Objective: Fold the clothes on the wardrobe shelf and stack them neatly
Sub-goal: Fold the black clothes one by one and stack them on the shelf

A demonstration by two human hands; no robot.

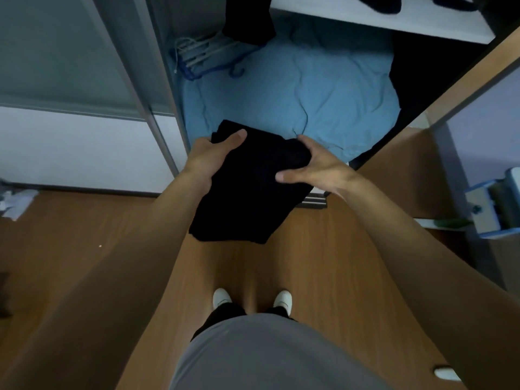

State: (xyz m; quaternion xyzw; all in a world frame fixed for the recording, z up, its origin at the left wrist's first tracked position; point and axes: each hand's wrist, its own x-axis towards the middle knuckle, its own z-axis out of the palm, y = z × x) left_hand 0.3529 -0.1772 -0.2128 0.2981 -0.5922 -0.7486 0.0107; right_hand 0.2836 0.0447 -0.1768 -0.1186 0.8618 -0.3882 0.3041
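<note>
The left hand (208, 161) holds the left edge of the folded black garment (244, 198), thumb on top and fingers hidden under it. The right hand (318, 167) clasps the right far corner, thumb lying flat on the cloth. Each grip is closed on the garment. It hangs in the air above the wooden floor (323, 263). Its long way runs from the person toward the wardrobe, and the far end reaches over the blue bedding (309, 88). Hangers (202, 57) lie further back.
</note>
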